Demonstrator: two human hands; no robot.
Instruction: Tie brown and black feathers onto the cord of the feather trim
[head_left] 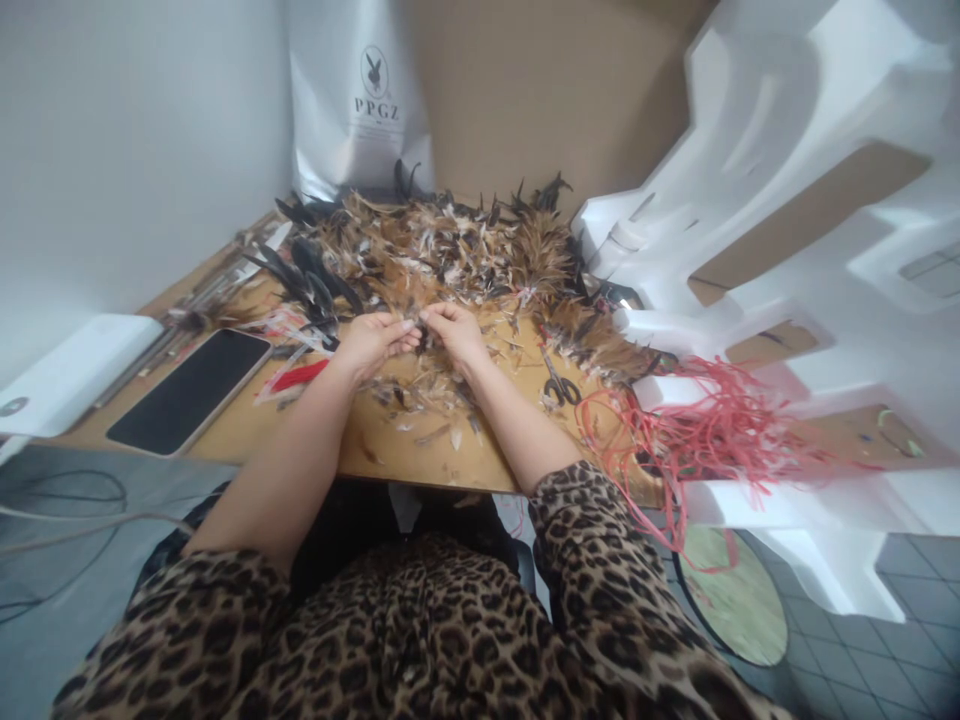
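Observation:
My left hand [375, 343] and my right hand [454, 334] meet fingertip to fingertip above the wooden table. Both are closed in a pinch on a small brown feather [418, 338], partly hidden by the fingers. Just beyond them spreads a large heap of brown, white and black feathers [450, 240]. Long black feathers [311, 285] lie to the left of my left hand. Under my wrists, loose feather bits [427, 395] are scattered over the tabletop.
Black-handled scissors [561, 385] lie to the right. Pink strips [735, 425] tangle over white foam packing [795, 320]. At left are a phone [191, 390], a white box-shaped device [82, 370] and a red bundle [300, 376]. A silver bag [360, 110] stands behind the heap.

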